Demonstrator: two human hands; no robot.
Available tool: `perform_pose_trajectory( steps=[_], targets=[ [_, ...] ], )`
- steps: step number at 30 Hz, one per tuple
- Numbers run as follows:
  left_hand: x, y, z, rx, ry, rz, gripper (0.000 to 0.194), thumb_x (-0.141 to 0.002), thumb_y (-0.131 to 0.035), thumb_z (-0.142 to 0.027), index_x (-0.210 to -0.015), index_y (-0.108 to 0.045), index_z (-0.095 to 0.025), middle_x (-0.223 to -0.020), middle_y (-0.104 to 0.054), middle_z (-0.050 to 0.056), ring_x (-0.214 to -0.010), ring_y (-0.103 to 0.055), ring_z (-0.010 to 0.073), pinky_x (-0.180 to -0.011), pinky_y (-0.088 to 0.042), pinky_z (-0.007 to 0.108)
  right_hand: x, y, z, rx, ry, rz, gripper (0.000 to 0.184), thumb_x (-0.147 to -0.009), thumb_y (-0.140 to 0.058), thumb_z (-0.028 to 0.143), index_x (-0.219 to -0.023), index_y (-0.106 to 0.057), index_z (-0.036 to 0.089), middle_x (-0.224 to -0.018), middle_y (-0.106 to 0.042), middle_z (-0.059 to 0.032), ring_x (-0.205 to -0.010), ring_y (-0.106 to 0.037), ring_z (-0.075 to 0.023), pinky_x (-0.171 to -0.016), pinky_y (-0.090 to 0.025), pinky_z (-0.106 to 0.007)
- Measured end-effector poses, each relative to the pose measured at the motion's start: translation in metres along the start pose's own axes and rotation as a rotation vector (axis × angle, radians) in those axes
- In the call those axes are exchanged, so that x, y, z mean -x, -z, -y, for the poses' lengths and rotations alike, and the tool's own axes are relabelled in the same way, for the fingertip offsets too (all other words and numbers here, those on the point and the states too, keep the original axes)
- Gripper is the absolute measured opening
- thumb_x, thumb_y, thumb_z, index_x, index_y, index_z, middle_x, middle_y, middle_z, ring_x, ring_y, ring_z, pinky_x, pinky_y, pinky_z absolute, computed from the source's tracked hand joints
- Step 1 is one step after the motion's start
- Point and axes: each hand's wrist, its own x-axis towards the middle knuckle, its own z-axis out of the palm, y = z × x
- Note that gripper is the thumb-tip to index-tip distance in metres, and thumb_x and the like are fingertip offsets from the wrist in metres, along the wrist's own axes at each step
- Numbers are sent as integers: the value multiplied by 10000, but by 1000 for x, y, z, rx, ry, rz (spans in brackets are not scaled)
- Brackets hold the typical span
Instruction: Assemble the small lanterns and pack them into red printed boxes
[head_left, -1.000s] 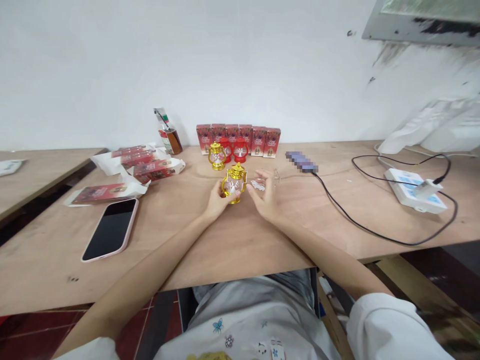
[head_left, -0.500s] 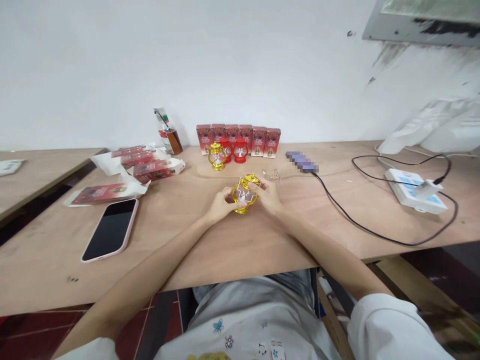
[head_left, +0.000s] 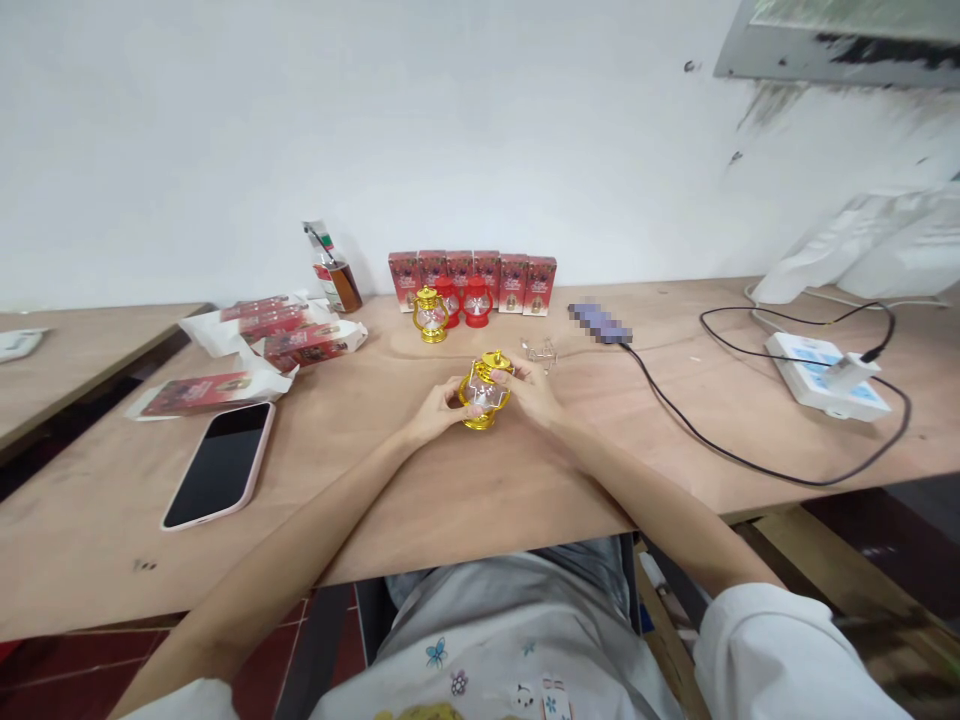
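Between my two hands is a small gold lantern (head_left: 486, 396) with a clear globe and a thin wire across its front. My left hand (head_left: 436, 412) is closed on its lower left side, thumb on the globe near the base. My right hand (head_left: 531, 388) grips its upper right side, with the thumb just under the gold cap. Some fingers are hidden behind the lantern. Bent wire pieces (head_left: 540, 352) lie on the table just beyond my right hand. Farther back stand another gold lantern (head_left: 430, 316) and two red lanterns (head_left: 477, 302).
Several red boxes (head_left: 528, 285) stand in a row by the wall. Opened red-and-white packets (head_left: 307, 342), a bottle (head_left: 341, 285) and a phone (head_left: 221, 465) are on the left. On the right lie a blurred-out device (head_left: 600, 323), a black cable (head_left: 701, 435) and a white power strip (head_left: 825, 378).
Both hands still hold the gold lantern, which looks slightly more upright now. The whole view has shifted a little; the other things on the table stay in place.
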Motion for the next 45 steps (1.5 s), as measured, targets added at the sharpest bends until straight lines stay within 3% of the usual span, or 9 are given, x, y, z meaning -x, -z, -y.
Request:
perform_pose_trajectory(
  steps=[4,8,14,19,26,33,36,40,45],
  targets=[
    [-4,5,0,-62,2,20,533,-586,-811,-428,-1031,-646,-185,-1060,-650,75,-1016,-590,258,-948,-429,419,1,-3,4,32,20,-39,333,-652,-739,491,-857,-705,230,-921,-693,-9,-933,-605,-197,-887,-455,-332],
    [-8,21,0,-206,-83,-18,801,-516,-851,-363,-1237,-526,-234,-1283,-558,99,-1182,-516,276,-1027,-367,431,-1,0,1,22,25,-180,308,-632,-762,442,-835,-685,223,-876,-683,-5,-836,-604,-168,-811,-473,-312],
    [-8,71,6,-798,-77,-482,394,-760,-615,-368,-1101,-595,-172,-1215,-564,131,-1209,-437,303,-1049,-297,477,-7,11,-10,17,34,-330,281,-639,-769,404,-798,-610,236,-834,-626,15,-783,-577,-135,-742,-467,-280],
    [1,107,10,-1286,-16,-635,354,-797,-502,-247,-1129,-614,-201,-1491,-319,109,-1360,-233,350,-1064,-181,524,-4,8,-15,117,-5,-320,303,-669,-735,443,-825,-577,235,-872,-619,0,-827,-570,-153,-789,-457,-304],
    [3,137,23,-1388,-9,-628,450,-782,-473,-232,-1221,-561,-196,-1477,-358,139,-1399,-186,331,-1076,-32,594,2,7,-24,417,157,-336,420,-753,-635,361,-1122,-481,235,-1139,-557,-73,-1045,-537,-198,-945,-421,-394],
    [2,124,7,-1293,-88,-599,349,-854,-390,-217,-1082,-655,-224,-1189,-603,129,-1248,-386,356,-1013,-123,594,18,6,-19,878,596,-445,502,-761,-575,271,-1240,-429,232,-1278,-418,-134,-1268,-376,-312,-1066,-292,-563],
    [3,110,-6,-1265,-182,-573,266,-869,-422,-246,-898,-687,-239,-1053,-657,97,-1153,-470,327,-1000,-156,556,25,0,-25,947,747,-311,370,-761,-561,239,-1127,-518,275,-1192,-477,-101,-1189,-458,-291,-1012,-380,-524],
    [6,95,-26,-1263,-301,-488,156,-780,-508,-202,-794,-661,-229,-944,-660,74,-991,-535,283,-908,-302,478,28,-12,-25,987,939,33,320,-802,-479,150,-1089,-553,270,-1082,-577,-69,-1032,-569,-212,-885,-495,-418],
    [12,81,-50,-1142,-393,-164,86,-691,-519,-161,-714,-596,-193,-852,-655,51,-882,-572,225,-811,-427,383,27,-23,-18,924,972,185,356,-823,-403,63,-1152,-507,153,-1033,-608,-113,-995,-586,-198,-839,-530,-363]
  ],
)
